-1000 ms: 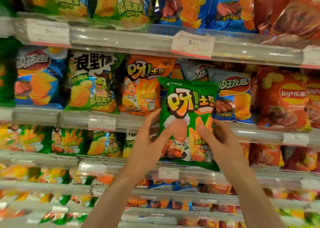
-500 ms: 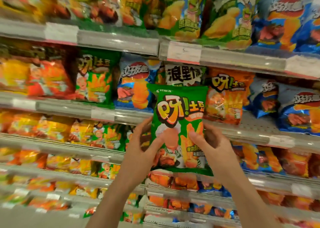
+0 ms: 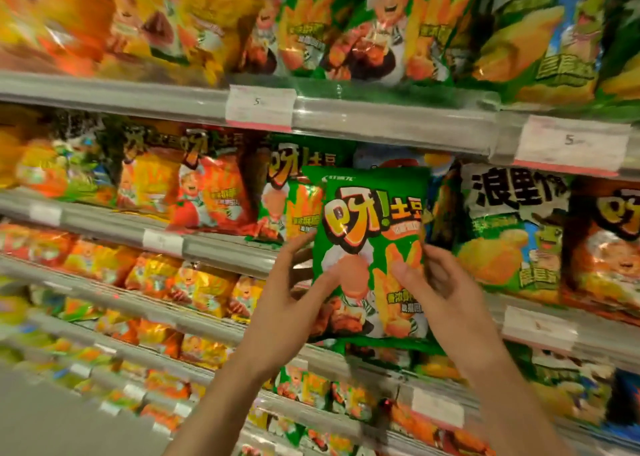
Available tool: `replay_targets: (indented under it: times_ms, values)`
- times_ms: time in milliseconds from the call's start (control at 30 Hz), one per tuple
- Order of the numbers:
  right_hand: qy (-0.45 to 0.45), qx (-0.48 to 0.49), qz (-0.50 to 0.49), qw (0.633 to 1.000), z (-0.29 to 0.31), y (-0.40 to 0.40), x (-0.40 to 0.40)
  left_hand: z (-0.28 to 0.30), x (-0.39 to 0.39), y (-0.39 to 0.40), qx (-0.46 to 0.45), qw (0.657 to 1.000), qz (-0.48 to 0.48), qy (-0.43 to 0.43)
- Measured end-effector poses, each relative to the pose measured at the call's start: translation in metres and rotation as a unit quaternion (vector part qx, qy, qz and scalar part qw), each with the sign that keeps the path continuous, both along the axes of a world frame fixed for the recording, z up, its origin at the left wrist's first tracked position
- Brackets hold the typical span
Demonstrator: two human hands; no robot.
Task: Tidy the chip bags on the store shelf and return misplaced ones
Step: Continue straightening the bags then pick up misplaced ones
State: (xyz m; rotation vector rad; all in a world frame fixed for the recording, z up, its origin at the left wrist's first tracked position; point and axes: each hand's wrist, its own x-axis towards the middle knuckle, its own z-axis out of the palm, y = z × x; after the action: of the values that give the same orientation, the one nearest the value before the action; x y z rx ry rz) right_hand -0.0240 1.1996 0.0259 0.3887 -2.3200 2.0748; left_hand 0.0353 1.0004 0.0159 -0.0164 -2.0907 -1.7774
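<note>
I hold a green chip bag (image 3: 372, 233) upright in front of the shelves, at the centre of the view. My left hand (image 3: 294, 292) grips its lower left edge, thumb across the front. My right hand (image 3: 433, 289) grips its right side, thumb on the front and fingers behind. Just behind and to the left, a matching green bag (image 3: 287, 199) stands on the middle shelf (image 3: 214, 247). The lower part of the held bag is partly covered by my hands.
Orange and red bags (image 3: 211, 192) fill the middle shelf to the left. A green-and-white bag (image 3: 512, 233) and an orange one (image 3: 609, 247) stand to the right. The shelf above (image 3: 381, 119) carries price tags and more green and yellow bags. Lower shelves hold several small bags. The view is blurred.
The view has swung left along the shelves, and the bag with both hands has moved with it. It now sits in front of the matching green bag instead of the orange and blue ones.
</note>
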Motion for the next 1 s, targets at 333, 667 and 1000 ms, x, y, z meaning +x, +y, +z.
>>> replay_targets:
  times_ms: [333, 667, 1000]
  values:
    - [0.034, 0.009, -0.07, 0.997, 0.008, -0.053, -0.03, 0.02, -0.043, -0.061, -0.051, 0.997, -0.045, 0.023]
    - [0.079, 0.063, -0.147, 0.984, 0.02, -0.05, -0.012, 0.024, -0.076, -0.072, -0.061, 0.989, -0.125, 0.055]
    - [-0.048, 0.195, -0.229, 0.952, 0.021, -0.034, -0.078, 0.027, -0.081, -0.099, -0.076, 0.989, -0.118, 0.05]
